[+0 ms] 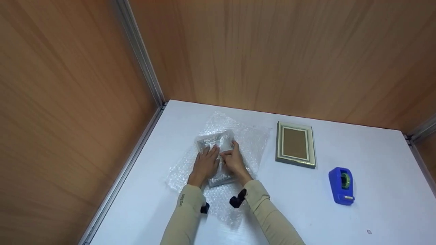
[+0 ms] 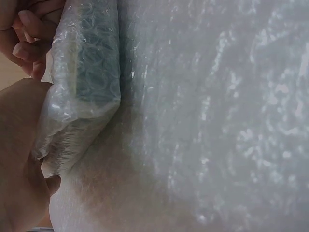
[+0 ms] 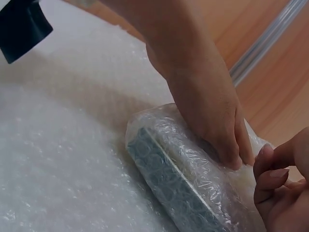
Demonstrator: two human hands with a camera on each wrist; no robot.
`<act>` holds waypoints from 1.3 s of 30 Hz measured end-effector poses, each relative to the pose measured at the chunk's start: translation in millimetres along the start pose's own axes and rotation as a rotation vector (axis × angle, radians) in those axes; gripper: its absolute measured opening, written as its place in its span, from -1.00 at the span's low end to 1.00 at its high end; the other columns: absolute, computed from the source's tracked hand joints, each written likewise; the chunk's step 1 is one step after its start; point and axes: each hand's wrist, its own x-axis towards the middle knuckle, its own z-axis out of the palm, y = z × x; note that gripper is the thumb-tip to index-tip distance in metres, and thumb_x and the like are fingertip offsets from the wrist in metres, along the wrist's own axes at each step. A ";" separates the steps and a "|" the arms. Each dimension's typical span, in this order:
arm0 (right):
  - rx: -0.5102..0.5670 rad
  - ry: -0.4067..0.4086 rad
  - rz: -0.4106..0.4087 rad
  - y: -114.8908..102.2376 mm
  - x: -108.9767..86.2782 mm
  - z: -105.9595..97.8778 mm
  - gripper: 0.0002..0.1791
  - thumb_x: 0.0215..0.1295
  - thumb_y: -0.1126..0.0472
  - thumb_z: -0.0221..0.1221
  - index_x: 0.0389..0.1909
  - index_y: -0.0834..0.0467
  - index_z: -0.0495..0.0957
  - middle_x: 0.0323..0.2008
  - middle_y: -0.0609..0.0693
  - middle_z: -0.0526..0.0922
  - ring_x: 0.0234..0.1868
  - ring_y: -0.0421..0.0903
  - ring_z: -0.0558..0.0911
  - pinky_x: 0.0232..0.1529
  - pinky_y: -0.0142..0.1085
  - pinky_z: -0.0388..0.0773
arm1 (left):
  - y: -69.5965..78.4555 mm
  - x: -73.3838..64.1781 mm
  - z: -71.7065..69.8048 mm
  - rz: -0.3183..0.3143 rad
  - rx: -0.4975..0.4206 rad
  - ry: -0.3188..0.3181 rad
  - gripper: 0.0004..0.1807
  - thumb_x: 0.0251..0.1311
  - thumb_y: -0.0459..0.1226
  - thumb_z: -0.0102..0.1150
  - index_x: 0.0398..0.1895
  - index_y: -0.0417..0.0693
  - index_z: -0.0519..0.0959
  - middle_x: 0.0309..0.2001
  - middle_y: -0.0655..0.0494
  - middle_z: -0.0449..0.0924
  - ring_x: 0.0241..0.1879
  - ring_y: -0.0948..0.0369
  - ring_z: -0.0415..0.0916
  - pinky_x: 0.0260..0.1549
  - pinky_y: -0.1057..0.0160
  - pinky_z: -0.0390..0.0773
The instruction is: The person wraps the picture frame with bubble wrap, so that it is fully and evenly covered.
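Observation:
A picture frame wrapped in bubble wrap (image 1: 223, 179) lies on a spread sheet of bubble wrap (image 1: 252, 136). Its green side edge (image 3: 169, 186) shows through the clear layer in the right wrist view. My left hand (image 1: 204, 164) rests on top of the parcel, fingers straight and spread. Beside it my right hand (image 1: 235, 161) is over the parcel's right part, the forefinger reaching toward the far edge and the other fingers curled. In the right wrist view its bent fingertips (image 3: 273, 171) are close to the wrap; I cannot tell whether they pinch anything.
A second frame (image 1: 295, 144), green and cream with a brown centre, lies to the right of the wrap. Farther right is a blue tape dispenser (image 1: 341, 186) with a roll in it. Wooden panels (image 1: 282, 54) stand behind and left of the white table (image 1: 378, 163).

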 end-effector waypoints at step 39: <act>-0.017 0.213 0.226 -12.4 19.4 10.3 -0.39 0.02 0.39 0.20 0.06 0.28 0.10 -0.63 0.11 0.58 -0.73 -0.16 0.52 -0.78 -0.47 0.37 | 0.2 -1.5 -2.7 0.020 -0.009 0.020 -0.47 0.38 -0.11 -0.21 0.38 -0.03 0.15 0.40 0.12 0.07 0.38 0.00 -0.04 0.26 -0.18 0.06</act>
